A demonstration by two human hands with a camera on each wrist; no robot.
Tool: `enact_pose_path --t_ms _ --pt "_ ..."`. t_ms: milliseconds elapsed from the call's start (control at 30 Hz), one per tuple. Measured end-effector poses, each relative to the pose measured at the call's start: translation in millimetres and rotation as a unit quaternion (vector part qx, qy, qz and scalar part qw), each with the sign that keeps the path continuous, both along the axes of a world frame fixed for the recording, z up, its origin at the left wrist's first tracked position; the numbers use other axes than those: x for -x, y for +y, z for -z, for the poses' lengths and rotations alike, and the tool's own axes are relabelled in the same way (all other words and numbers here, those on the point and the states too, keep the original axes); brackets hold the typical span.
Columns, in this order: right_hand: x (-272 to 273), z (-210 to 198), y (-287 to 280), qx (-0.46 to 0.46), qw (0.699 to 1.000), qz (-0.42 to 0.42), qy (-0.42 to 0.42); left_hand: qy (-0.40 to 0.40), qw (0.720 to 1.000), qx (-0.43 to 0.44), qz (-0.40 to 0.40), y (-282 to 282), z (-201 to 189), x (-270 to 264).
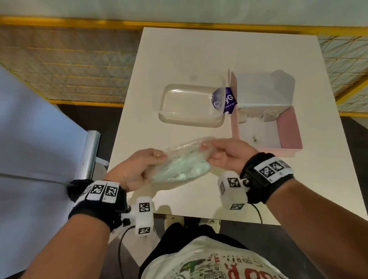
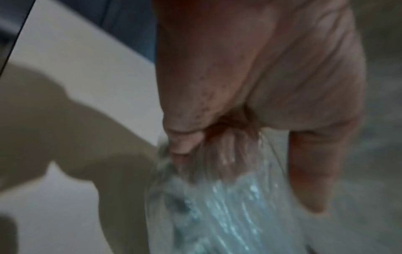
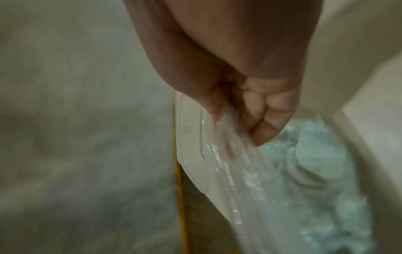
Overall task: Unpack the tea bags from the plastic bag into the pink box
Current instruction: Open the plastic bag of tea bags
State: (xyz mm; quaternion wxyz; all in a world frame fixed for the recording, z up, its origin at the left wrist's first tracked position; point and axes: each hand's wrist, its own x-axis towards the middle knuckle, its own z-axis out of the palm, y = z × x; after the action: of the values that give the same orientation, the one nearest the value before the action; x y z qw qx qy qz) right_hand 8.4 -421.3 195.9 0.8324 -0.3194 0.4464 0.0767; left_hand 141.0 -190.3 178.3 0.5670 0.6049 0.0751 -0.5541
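Holding the plastic bag (image 1: 185, 161) between them above the near half of the table (image 1: 194, 58), both hands pinch its top edge. Left hand (image 1: 135, 171) grips the film at the bag's 9 o'clock end, thumb on top; right hand (image 1: 227, 156) grips at the 3 o'clock end. Wrist views confirm film bunched between thumb and fingers on each side, though both are blurred.

Tea bags (image 1: 180, 169) show pale green through the film, heaped in the bag's belly at 6 o'clock of the two grips, hanging below the pinch line.

Pink box (image 1: 287, 130) sits open on the table at 2 o'clock from the hands, near but apart. A clear plastic tub (image 1: 189, 105) stands at 12 o'clock, just beside the box.

Handling judgement: film is thin, soft and slick, likely to slip or stretch under a loose pinch; contents light, small, crushable. Best hold is the mouth edge, one side per hand, to part it. Whether the mouth is already open cannot be told.
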Motion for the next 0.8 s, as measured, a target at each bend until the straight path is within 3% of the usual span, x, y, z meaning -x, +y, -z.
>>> enact_pose_path --t_ms 67,100,200,267,333,367,433,500,533,600,633,667,733,800 --pt "-2 2 0 -0.060 0.998 0.017 -0.019 -0.094 0.990 -0.082 0.067 4 3 0" --pt "-4 3 2 -0.078 0.997 0.026 -0.015 -0.111 0.986 -0.104 0.064 4 5 0" --pt "-1 0 5 -0.097 0.995 -0.005 -0.035 -0.055 0.991 -0.092 -0.078 -5 -2 4" --pt "6 2 1 0.025 0.989 -0.138 -0.038 0.048 0.979 -0.032 -0.196 -12 -10 5" --pt "14 2 6 0.247 0.923 -0.293 -0.012 0.110 0.958 0.008 -0.263 -16 -10 6" --pt "15 6 9 0.328 0.893 -0.308 -0.005 0.133 0.948 0.018 -0.287 -17 -8 5" --pt "15 14 14 0.425 0.866 -0.266 -0.006 0.180 0.926 0.067 -0.326 -21 -1 6" --pt "8 21 13 0.474 0.855 -0.210 0.032 0.217 0.916 0.137 -0.309 -21 6 6" --pt "4 24 11 0.470 0.861 -0.187 0.053 0.212 0.926 0.156 -0.272 -18 5 6" --pt "-3 27 4 0.344 0.927 -0.125 0.082 0.150 0.961 0.164 -0.164 -13 0 4" --pt "-7 27 1 0.220 0.969 -0.072 0.080 0.094 0.979 0.141 -0.114 -10 0 4" --pt "-9 24 -1 0.100 0.992 -0.019 0.071 0.026 0.993 0.092 -0.065 -8 0 4" --pt "-10 19 -4 -0.050 0.997 0.042 0.046 -0.105 0.994 -0.042 0.009 -4 1 5" --pt "-11 18 -1 -0.107 0.993 0.050 0.031 -0.150 0.983 -0.103 0.027 -3 7 5"
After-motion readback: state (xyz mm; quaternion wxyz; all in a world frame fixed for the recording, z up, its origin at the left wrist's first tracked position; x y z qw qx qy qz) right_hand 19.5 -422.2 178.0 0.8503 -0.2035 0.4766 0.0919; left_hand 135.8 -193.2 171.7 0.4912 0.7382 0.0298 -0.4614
